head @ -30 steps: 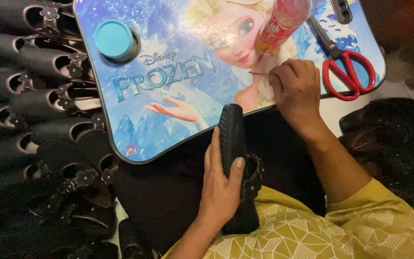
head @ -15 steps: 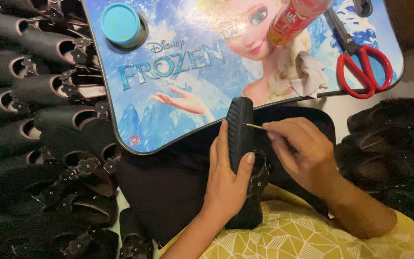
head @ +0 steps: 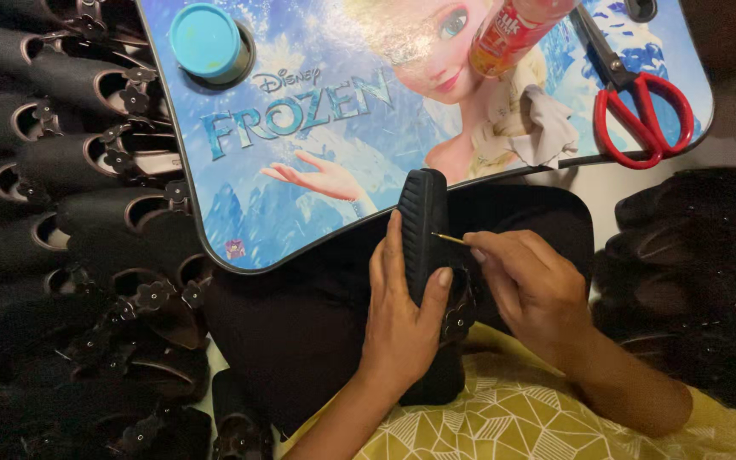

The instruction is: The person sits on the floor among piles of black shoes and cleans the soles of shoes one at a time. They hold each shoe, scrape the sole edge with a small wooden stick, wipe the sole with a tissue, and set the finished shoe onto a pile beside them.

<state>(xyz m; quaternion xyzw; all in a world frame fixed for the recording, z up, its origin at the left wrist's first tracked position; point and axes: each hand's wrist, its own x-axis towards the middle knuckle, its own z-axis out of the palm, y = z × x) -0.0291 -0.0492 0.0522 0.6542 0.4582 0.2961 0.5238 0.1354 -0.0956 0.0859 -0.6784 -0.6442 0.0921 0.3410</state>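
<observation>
Lap table, black sandal upright, toe away, left hand gripping

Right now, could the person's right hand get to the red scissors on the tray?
Probably yes. The red scissors lie in the open on the tray, with nothing between them and the right hand. But that hand holds a thin stick it would have to drop.

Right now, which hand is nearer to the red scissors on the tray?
Right. The right hand sits below the scissors, pinching a thin stick at the black sandal. The left hand grips that sandal farther left, farther from the scissors.
</observation>
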